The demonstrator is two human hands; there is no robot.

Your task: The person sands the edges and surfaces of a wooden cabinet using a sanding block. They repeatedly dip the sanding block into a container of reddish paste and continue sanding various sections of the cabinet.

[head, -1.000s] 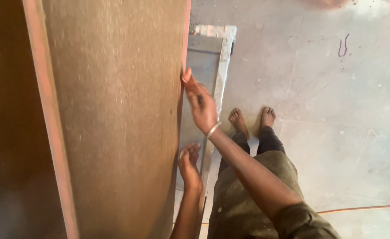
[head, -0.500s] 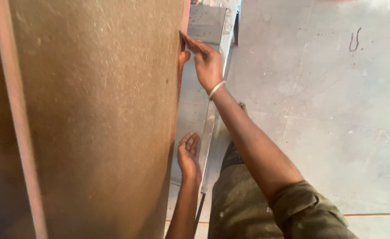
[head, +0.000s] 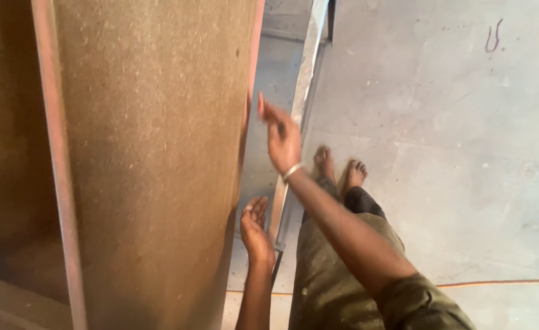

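Left hand [head: 256,227] low, nearest the camera — palm open, fingers loosely curled, holding nothing, just beside the lower right edge of the brown board [head: 153,153]; whether it touches the edge cannot be told. Right hand [head: 282,139] higher, wrist in a silver bangle [head: 292,172], fingers spread and blurred, empty, just off the board's reddish right edge. The board stands upright, filling the left of the view, a reddish strip [head: 58,159] running down its face. Beyond the hands — a metal frame rail [head: 303,85] on the grey concrete floor [head: 453,122], and the person's bare feet [head: 340,171].
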